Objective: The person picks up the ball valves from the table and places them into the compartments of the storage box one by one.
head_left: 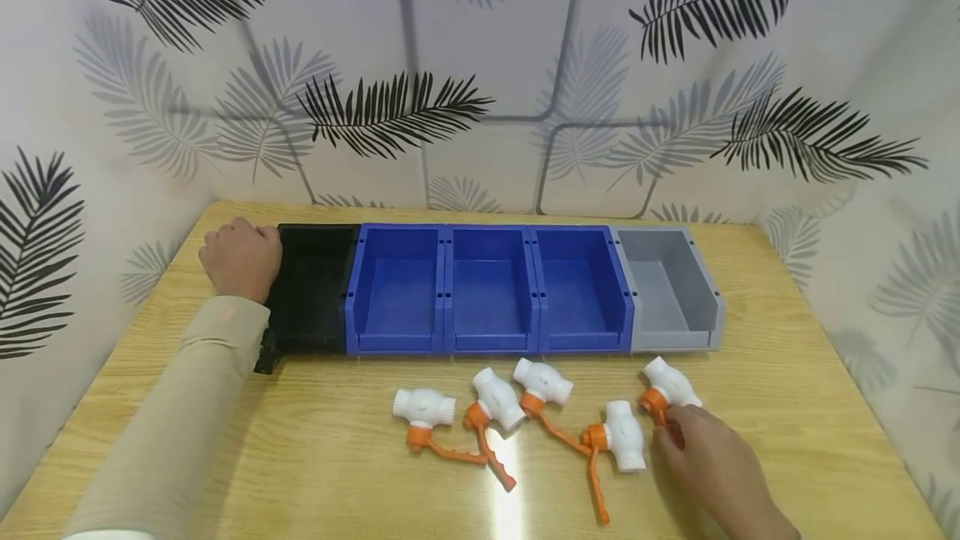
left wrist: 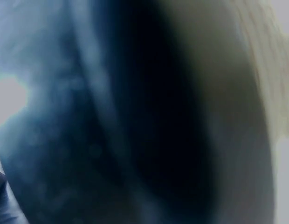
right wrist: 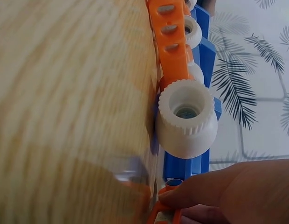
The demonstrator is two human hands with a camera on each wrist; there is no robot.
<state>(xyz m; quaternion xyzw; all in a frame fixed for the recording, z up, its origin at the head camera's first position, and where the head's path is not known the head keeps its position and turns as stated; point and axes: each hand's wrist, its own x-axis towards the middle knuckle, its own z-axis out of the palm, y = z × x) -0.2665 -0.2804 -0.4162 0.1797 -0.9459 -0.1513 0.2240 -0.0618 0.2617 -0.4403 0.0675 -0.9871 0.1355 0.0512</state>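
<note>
My right hand (head_left: 712, 461) is at the rightmost ball valve (head_left: 672, 383), which has a white body and an orange handle. In the right wrist view, fingertips pinch that orange handle (right wrist: 164, 211) low over the wooden table. Just left of this hand lies another ball valve (head_left: 625, 437), its white ribbed end facing the right wrist camera. My left hand (head_left: 242, 261) rests against the left side of the black bin (head_left: 311, 290), with its fingers curled into a fist. A dark, blurred surface fills most of the left wrist view, and the left fingers are hidden there.
Three blue bins (head_left: 491, 342) and a grey bin (head_left: 678, 341) continue the row to the right of the black one. Several more white-and-orange ball valves (head_left: 424, 407) lie in front of them on the wooden table (head_left: 337, 473). A leaf-patterned wall (head_left: 480, 165) stands behind.
</note>
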